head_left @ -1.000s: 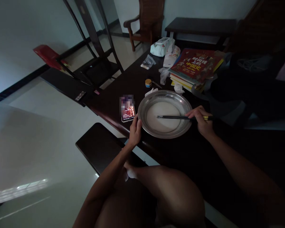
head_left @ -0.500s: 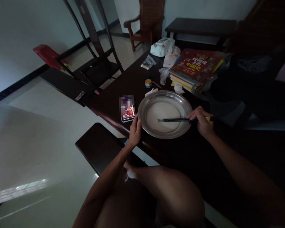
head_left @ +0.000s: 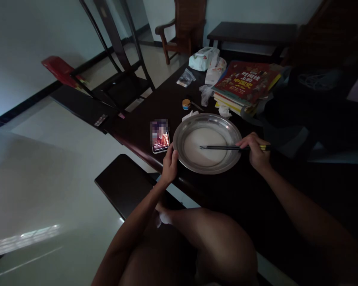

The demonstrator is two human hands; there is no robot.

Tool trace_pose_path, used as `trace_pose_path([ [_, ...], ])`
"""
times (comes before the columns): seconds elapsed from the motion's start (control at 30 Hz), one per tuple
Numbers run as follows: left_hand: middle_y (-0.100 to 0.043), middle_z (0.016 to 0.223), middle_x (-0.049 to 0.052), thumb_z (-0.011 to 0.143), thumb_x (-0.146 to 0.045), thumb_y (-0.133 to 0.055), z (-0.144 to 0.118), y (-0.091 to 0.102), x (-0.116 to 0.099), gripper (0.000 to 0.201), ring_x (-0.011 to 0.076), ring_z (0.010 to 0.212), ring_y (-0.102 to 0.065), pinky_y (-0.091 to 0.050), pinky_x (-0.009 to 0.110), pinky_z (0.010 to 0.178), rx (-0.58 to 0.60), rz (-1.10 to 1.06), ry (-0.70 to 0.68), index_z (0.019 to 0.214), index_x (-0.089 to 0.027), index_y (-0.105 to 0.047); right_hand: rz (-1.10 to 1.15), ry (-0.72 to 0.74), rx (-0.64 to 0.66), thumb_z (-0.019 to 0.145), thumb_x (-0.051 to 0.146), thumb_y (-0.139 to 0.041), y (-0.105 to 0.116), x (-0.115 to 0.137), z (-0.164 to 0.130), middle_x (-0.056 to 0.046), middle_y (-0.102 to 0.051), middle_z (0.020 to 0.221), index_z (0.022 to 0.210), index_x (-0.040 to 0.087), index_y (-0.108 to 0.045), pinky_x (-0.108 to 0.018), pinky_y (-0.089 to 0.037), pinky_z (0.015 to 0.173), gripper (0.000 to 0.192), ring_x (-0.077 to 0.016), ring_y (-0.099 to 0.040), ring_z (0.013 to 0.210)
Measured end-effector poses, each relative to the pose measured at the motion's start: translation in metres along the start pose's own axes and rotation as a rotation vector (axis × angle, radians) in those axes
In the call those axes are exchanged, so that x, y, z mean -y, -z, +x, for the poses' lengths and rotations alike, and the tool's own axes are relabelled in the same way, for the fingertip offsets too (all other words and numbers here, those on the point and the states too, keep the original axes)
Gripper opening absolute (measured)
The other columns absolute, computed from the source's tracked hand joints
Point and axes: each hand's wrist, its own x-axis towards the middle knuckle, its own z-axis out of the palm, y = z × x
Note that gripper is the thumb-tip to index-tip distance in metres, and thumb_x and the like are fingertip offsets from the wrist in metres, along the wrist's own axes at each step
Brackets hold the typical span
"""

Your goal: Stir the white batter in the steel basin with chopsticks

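A dark chair (head_left: 119,75) stands well to the left of the metal pan (head_left: 181,153), off the table's far edge. A phone (head_left: 160,142) with a lit screen lies just left of the pan on the dark table (head_left: 226,190). The left hand (head_left: 170,163) is closed on the pan's near-left rim, thumb over the lip, steadying it. The pan itself sits near the table's front edge and holds a thin, pale, smooth layer of liquid spread over its flat bottom. Behind the pan lie a small yellow-lidded tin (head_left: 186,104) and some crumpled wrappers. A pair of dark chopsticks (head_left: 220,147) reaches level across the pan from the right, tips in the pale layer near its middle. The right hand (head_left: 255,149) is clamped on them just past the pan's right rim. A stack of books (head_left: 244,83) rests behind and to the right of the pan. Judging by the even, lump-free liquid, the stirring looks well along, though the chopsticks are not yet lifted out.
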Motion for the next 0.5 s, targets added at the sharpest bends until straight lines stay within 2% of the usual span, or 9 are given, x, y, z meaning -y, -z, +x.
trace_pose_path([
  [0.17, -0.065, 0.141, 0.014, 0.099, -0.068, -0.040, 0.0001, -0.0002, -0.0009, 0.066, 0.0282, 0.132, -0.060, -0.046, 0.043, 0.114, 0.000, -0.003, 0.010, 0.139, -0.018, -0.058, 0.009, 0.007, 0.074, 0.095, 0.053, -0.057, 0.0004, 0.0004, 0.0002, -0.001, -0.074, 0.067, 0.062, 0.028, -0.071, -0.042, -0.049, 0.078, 0.044, -0.0222, -0.064, 0.076],
  [0.37, -0.066, 0.141, 0.014, 0.098, -0.068, -0.042, -0.0002, 0.0001, -0.0005, 0.067, 0.0284, 0.133, -0.060, -0.045, 0.044, 0.115, -0.008, -0.012, 0.017, 0.138, -0.018, -0.059, 0.024, 0.023, -0.006, 0.096, 0.054, -0.056, 0.0002, -0.0013, 0.0000, 0.000, -0.071, 0.062, 0.057, 0.027, -0.067, -0.042, -0.048, 0.075, 0.049, -0.0209, -0.062, 0.069],
  [0.5, -0.065, 0.141, 0.013, 0.099, -0.066, -0.042, -0.0002, 0.0005, 0.0002, 0.064, 0.0285, 0.133, -0.060, -0.045, 0.044, 0.115, 0.001, -0.017, 0.017, 0.139, -0.019, -0.058, -0.024, 0.018, 0.069, 0.095, 0.054, -0.058, 0.0000, -0.0026, -0.0001, 0.000, -0.073, 0.065, 0.063, 0.029, -0.072, -0.043, -0.048, 0.080, 0.043, -0.0221, -0.064, 0.076],
])
